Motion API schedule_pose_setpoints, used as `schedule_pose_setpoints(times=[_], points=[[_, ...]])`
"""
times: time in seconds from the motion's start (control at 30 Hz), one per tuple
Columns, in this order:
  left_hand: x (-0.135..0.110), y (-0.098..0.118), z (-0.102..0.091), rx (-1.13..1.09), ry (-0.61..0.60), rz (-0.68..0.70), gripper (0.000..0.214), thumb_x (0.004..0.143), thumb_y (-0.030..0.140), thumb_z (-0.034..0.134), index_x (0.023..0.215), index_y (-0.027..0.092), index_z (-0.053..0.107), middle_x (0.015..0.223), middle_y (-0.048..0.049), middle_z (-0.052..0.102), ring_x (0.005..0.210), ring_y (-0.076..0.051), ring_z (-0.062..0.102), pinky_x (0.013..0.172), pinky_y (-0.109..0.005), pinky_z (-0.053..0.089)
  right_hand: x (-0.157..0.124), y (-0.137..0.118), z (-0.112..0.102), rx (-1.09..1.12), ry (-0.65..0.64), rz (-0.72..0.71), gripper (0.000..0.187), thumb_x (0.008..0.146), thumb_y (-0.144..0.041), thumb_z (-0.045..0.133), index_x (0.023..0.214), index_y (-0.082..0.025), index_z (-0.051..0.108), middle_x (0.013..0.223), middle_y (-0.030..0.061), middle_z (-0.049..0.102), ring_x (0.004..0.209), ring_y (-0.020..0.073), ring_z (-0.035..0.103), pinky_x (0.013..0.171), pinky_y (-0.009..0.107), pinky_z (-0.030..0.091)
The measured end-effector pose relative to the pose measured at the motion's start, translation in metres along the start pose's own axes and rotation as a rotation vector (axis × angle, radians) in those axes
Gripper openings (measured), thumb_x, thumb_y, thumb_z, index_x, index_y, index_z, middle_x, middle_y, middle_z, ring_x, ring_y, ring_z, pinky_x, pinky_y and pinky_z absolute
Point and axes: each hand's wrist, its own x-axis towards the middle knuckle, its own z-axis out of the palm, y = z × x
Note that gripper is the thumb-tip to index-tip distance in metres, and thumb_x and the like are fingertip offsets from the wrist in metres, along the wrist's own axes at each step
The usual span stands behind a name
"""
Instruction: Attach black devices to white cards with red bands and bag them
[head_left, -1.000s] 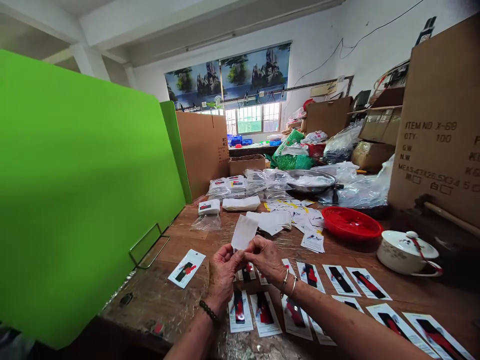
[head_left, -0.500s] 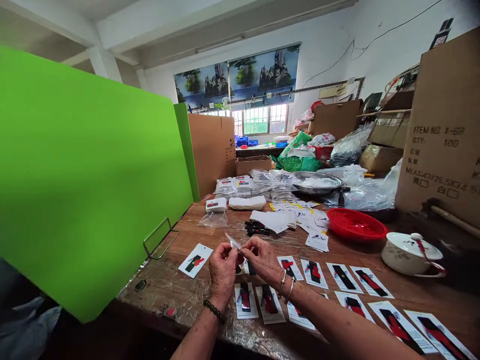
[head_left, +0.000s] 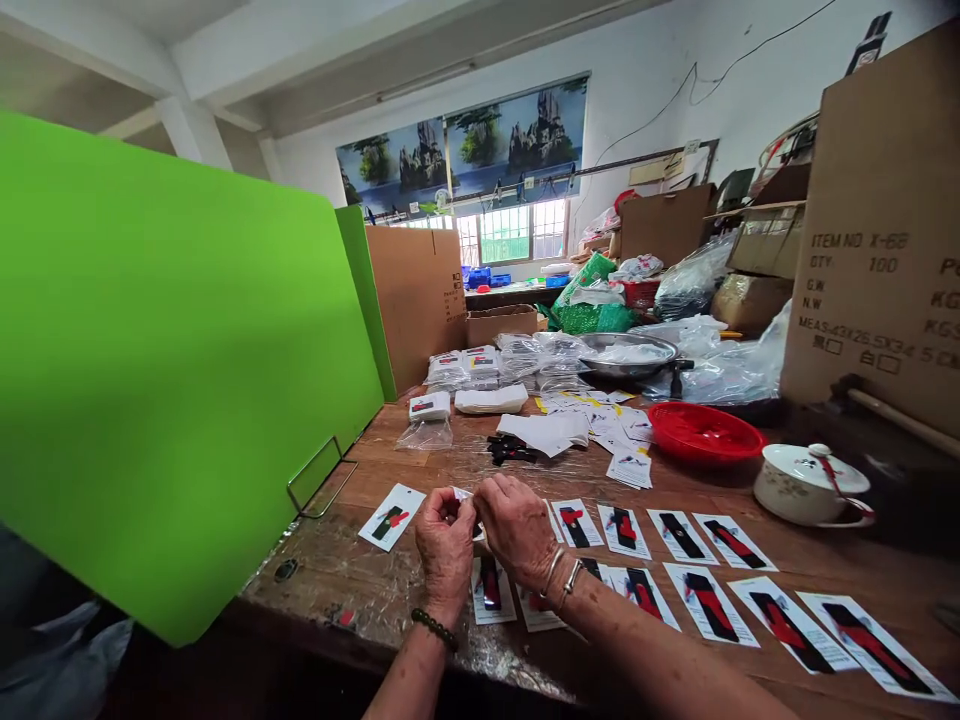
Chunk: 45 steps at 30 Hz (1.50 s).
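Observation:
Over the front of the table, my left hand [head_left: 444, 545] is closed in a pinch on a small white card [head_left: 462, 494], mostly hidden by the fingers. My right hand [head_left: 517, 525] meets it from the right, its fingertips pinched at the same card. Left of the hands lies a white card with a black and red piece [head_left: 391, 518]. Below and right of my hands, rows of similar cards [head_left: 709, 605] lie flat, each bearing a black or black and red piece; my right hand and forearm cover some.
Beyond the hands are black pieces [head_left: 510, 450], blank white cards [head_left: 551, 432] and printed cards [head_left: 628, 468]. A red basket [head_left: 705, 435] and a lidded white pot [head_left: 806, 485] stand right. A green panel [head_left: 187, 350] and wire stand [head_left: 322, 480] border the left.
The card between my hands has tipped lower and shows less. My right hand has turned more knuckles-up over it. The view has shifted slightly.

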Motion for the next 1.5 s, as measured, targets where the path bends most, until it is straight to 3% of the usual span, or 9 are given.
schedule_pose_setpoints(times=[0.13, 0.3, 0.6, 0.83, 0.93, 1.07, 1.27, 1.4, 1.5], points=[[-0.011, 0.007, -0.003, -0.114, -0.085, -0.078, 0.029, 0.066, 0.035, 0.073, 0.085, 0.014, 0.068, 0.077, -0.0030, 0.068, 0.070, -0.015, 0.062, 0.067, -0.027, 0.051, -0.011, -0.009, -0.005, -0.037, 0.060, -0.004, 0.018, 0.089, -0.011, 0.048, 0.075, -0.019, 0.055, 0.075, 0.0039, 0.058, 0.069, 0.0178, 0.048, 0.063, 0.029, 0.029], [-0.028, 0.022, -0.010, 0.020, -0.098, -0.001, 0.017, 0.068, 0.030, 0.071, 0.077, 0.016, 0.068, 0.071, -0.0019, 0.068, 0.066, -0.015, 0.060, 0.066, -0.025, 0.048, -0.028, -0.025, -0.023, 0.015, 0.071, 0.083, 0.019, 0.089, -0.011, 0.048, 0.073, -0.020, 0.053, 0.074, 0.0030, 0.057, 0.070, 0.0175, 0.049, 0.063, 0.028, 0.029], [-0.062, 0.021, -0.027, 0.355, 0.039, 0.081, 0.011, 0.061, 0.018, 0.063, 0.057, 0.021, 0.053, 0.053, 0.0046, 0.052, 0.053, -0.013, 0.047, 0.057, -0.024, 0.039, -0.061, -0.052, -0.020, 0.063, 0.265, 0.068, 0.021, 0.086, -0.007, 0.041, 0.074, -0.021, 0.051, 0.069, 0.0032, 0.051, 0.068, 0.0195, 0.047, 0.062, 0.030, 0.033], [-0.089, 0.028, -0.030, 0.277, -0.029, 0.138, 0.021, 0.075, 0.032, 0.063, 0.060, 0.021, 0.052, 0.057, 0.0032, 0.050, 0.057, -0.013, 0.045, 0.060, -0.025, 0.039, -0.048, -0.047, -0.036, 0.180, 0.236, 0.180, 0.025, 0.083, -0.009, 0.048, 0.104, -0.019, 0.057, 0.104, 0.0093, 0.059, 0.096, 0.0244, 0.051, 0.083, 0.037, 0.042], [-0.100, 0.030, -0.032, 0.058, -0.122, 0.003, 0.019, 0.070, 0.032, 0.072, 0.066, 0.019, 0.059, 0.063, 0.0012, 0.058, 0.062, -0.013, 0.052, 0.062, -0.024, 0.043, -0.044, -0.039, -0.035, 0.339, 0.285, 0.260, 0.021, 0.083, -0.009, 0.048, 0.097, -0.020, 0.059, 0.096, 0.0066, 0.058, 0.091, 0.0216, 0.055, 0.079, 0.034, 0.045], [-0.097, 0.042, -0.043, -0.517, -0.299, -0.464, 0.036, 0.069, 0.034, 0.075, 0.099, 0.017, 0.066, 0.097, -0.0080, 0.071, 0.088, -0.021, 0.065, 0.076, -0.030, 0.052, -0.052, -0.051, -0.030, 0.498, 0.268, 0.178, 0.016, 0.082, -0.010, 0.052, 0.084, -0.022, 0.062, 0.091, 0.0042, 0.056, 0.085, 0.0186, 0.056, 0.075, 0.031, 0.047], [-0.084, 0.051, -0.064, -0.721, 0.075, -0.817, 0.017, 0.081, 0.014, 0.061, 0.097, 0.014, 0.066, 0.087, -0.0075, 0.073, 0.074, -0.018, 0.070, 0.073, -0.031, 0.057, -0.073, -0.087, -0.024, 0.528, 0.134, 0.171, 0.022, 0.076, -0.016, 0.065, 0.098, -0.023, 0.063, 0.110, 0.0073, 0.051, 0.105, 0.0248, 0.048, 0.090, 0.042, 0.043], [-0.092, 0.042, -0.066, -0.744, 0.142, -0.853, 0.013, 0.084, 0.012, 0.060, 0.095, 0.013, 0.066, 0.083, -0.0064, 0.073, 0.068, -0.017, 0.070, 0.069, -0.031, 0.059, -0.082, -0.095, -0.018, 0.581, 0.075, 0.243, 0.030, 0.074, -0.013, 0.061, 0.103, -0.021, 0.058, 0.115, 0.0093, 0.047, 0.111, 0.0262, 0.045, 0.094, 0.043, 0.041], [-0.094, 0.031, -0.067, -0.690, 0.200, -0.800, 0.013, 0.081, 0.007, 0.064, 0.092, 0.014, 0.066, 0.078, -0.0041, 0.073, 0.062, -0.016, 0.069, 0.061, -0.027, 0.058, -0.084, -0.090, -0.021, 0.571, -0.094, 0.228, 0.035, 0.072, -0.007, 0.056, 0.105, -0.020, 0.057, 0.112, 0.0087, 0.051, 0.107, 0.0240, 0.048, 0.094, 0.042, 0.042]])
